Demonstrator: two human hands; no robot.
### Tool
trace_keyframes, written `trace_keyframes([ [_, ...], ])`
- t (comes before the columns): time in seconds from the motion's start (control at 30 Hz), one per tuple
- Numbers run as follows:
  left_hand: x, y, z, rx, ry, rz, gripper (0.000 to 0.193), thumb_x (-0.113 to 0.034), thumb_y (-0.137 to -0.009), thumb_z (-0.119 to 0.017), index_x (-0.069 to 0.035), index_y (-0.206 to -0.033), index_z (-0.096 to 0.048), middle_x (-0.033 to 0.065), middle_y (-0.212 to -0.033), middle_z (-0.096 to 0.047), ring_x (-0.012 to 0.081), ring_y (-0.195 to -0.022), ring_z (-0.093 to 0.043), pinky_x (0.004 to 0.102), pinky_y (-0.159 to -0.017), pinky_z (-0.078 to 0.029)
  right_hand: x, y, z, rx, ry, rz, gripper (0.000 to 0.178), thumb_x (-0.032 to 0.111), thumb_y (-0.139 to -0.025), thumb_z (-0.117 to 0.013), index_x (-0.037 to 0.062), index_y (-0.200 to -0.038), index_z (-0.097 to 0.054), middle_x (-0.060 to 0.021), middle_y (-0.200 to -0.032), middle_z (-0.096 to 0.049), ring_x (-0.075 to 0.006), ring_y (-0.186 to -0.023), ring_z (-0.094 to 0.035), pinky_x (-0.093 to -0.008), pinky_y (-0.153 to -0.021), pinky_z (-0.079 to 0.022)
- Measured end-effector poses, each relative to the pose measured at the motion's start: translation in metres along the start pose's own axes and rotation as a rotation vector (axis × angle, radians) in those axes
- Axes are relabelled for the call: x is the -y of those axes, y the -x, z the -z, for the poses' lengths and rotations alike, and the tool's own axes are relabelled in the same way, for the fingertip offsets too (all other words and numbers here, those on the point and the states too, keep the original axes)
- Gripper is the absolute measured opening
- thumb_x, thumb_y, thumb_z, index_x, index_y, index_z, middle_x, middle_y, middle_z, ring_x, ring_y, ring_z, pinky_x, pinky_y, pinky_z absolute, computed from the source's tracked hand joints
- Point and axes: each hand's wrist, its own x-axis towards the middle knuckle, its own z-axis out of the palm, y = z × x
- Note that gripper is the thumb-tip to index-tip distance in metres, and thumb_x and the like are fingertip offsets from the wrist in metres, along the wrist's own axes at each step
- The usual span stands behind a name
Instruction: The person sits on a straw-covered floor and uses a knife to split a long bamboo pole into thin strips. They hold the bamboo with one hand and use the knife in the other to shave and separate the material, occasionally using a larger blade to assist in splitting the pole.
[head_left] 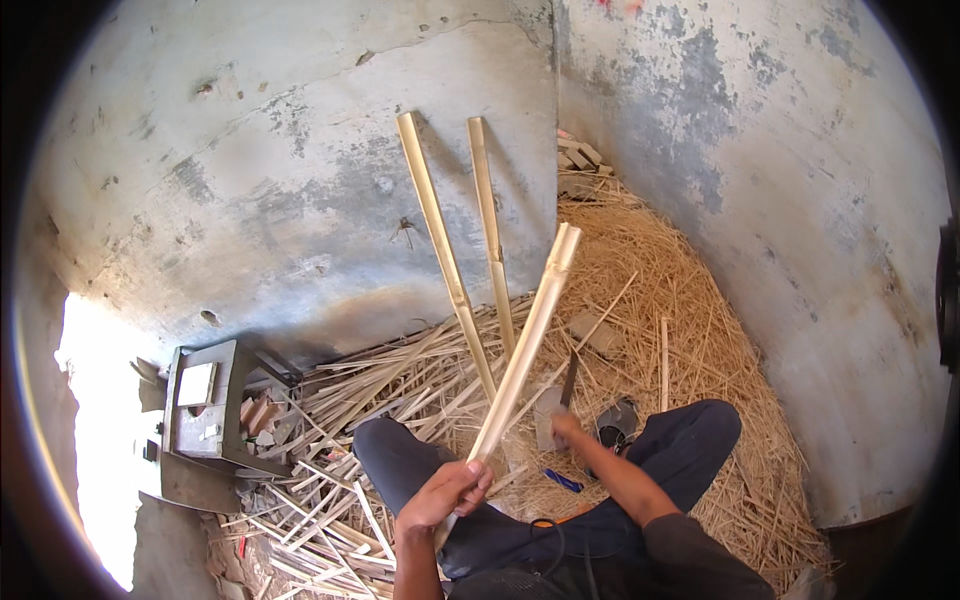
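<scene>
My left hand (450, 493) is closed round the lower part of a long split bamboo piece (527, 345), which tilts up and away to the right with its hollow side showing. In my right hand (567, 428) is a knife (570, 380), its dark blade pointing away from me. The blade is apart from the bamboo; its handle is mostly hidden by my fingers. Close by the right hand lies a pale flat block (547, 415). A blue object (563, 481), too small to make out, rests on the ground between my legs.
Two bamboo lengths, a left one (432, 215) and a right one (489, 205), lean on the wall. Cut strips (345, 400) cover the ground at left, thin shavings (650, 260) at right. A dark container (616, 421) stands by my right knee, a metal cabinet (228, 400) at far left.
</scene>
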Motion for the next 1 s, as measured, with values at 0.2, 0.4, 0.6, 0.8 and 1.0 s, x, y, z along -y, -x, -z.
trace_keyframes([
  [0.2, 0.008, -0.005, 0.001, 0.097, 0.165, -0.020, 0.055, -0.058, -0.111, -0.055, -0.006, -0.093, -0.056, -0.0033, -0.070, -0.044, 0.0050, -0.054, -0.036, 0.0233, -0.047, -0.024, -0.060, 0.031, -0.028, 0.119, 0.454, 0.076, 0.053, 0.039, -0.093, -0.071, -0.0043, -0.125, -0.072, -0.0260, -0.103, -0.078, -0.0409, -0.092, -0.078, -0.0487, -0.086, -0.060],
  [0.4, 0.008, -0.010, 0.003, 0.199, 0.207, -0.001, 0.056, -0.058, -0.110, -0.056, -0.006, -0.091, -0.055, -0.0038, -0.072, -0.041, 0.0043, -0.056, -0.032, 0.0236, -0.048, -0.022, -0.093, 0.052, -0.003, 0.515, 1.206, 0.084, 0.071, 0.050, -0.090, -0.072, -0.0029, -0.137, -0.071, -0.0295, -0.134, -0.072, -0.0403, -0.116, -0.074, -0.0508, -0.098, -0.059],
  [0.6, 0.006, -0.008, 0.000, 0.233, 0.172, -0.026, 0.055, -0.059, -0.113, -0.051, -0.008, -0.090, -0.054, -0.0078, -0.070, -0.034, 0.0031, -0.056, -0.028, 0.0238, -0.049, -0.018, -0.090, 0.058, -0.007, 0.670, 1.174, -0.101, 0.083, 0.060, -0.088, -0.073, 0.0031, -0.149, -0.066, -0.0278, -0.153, -0.060, -0.0425, -0.137, -0.062, -0.0520, -0.111, -0.053],
  [0.8, 0.014, -0.009, 0.007, 0.309, 0.206, -0.027, 0.055, -0.059, -0.113, -0.052, -0.007, -0.093, -0.054, -0.0076, -0.071, -0.035, 0.0028, -0.057, -0.027, 0.0236, -0.048, -0.017, -0.115, 0.036, -0.014, 0.844, 1.221, -0.377, 0.109, 0.058, -0.095, -0.072, 0.0081, -0.175, -0.018, -0.0251, -0.181, 0.008, -0.0485, -0.163, -0.024, -0.0607, -0.123, -0.041],
  [1.0, 0.012, -0.008, 0.005, 0.312, 0.230, -0.028, 0.055, -0.058, -0.113, -0.052, -0.007, -0.092, -0.054, -0.0075, -0.071, -0.035, 0.0030, -0.057, -0.028, 0.0237, -0.048, -0.018, -0.090, 0.056, -0.008, 0.812, 1.226, -0.298, 0.096, 0.055, -0.093, -0.076, 0.0060, -0.168, -0.041, -0.0240, -0.174, -0.030, -0.0435, -0.154, -0.044, -0.0576, -0.119, -0.046],
])
